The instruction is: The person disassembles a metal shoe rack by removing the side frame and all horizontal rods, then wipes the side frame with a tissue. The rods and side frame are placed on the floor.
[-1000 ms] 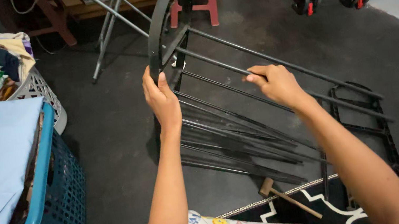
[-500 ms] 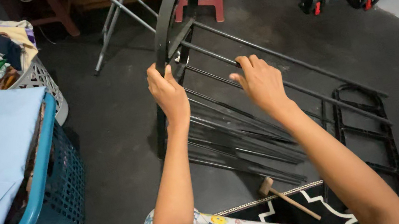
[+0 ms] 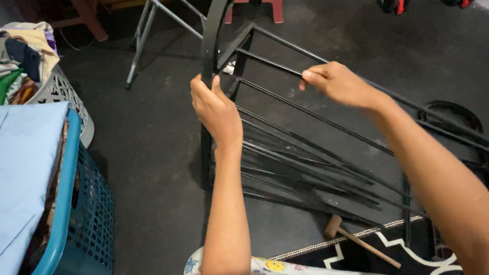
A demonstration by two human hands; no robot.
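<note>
Shifted rightward along a thin black rod (image 3: 275,64) since the earlier frame, the right hand (image 3: 341,84) is pinched on it; nearer, a wooden mallet (image 3: 359,240) lies on the floor; the left hand (image 3: 215,110) is clenched on the curved end frame (image 3: 223,10), held upright.

The rack frame (image 3: 228,35) stands on the floor (image 3: 152,172) in the middle, its rods (image 3: 298,148) running right toward a second frame (image 3: 458,123) lying flat. A laundry basket (image 3: 81,202) sits to the left, another basket (image 3: 61,94) behind it. A mallet (image 3: 359,240) lies in front of the rods, beside the rug (image 3: 406,249).
</note>
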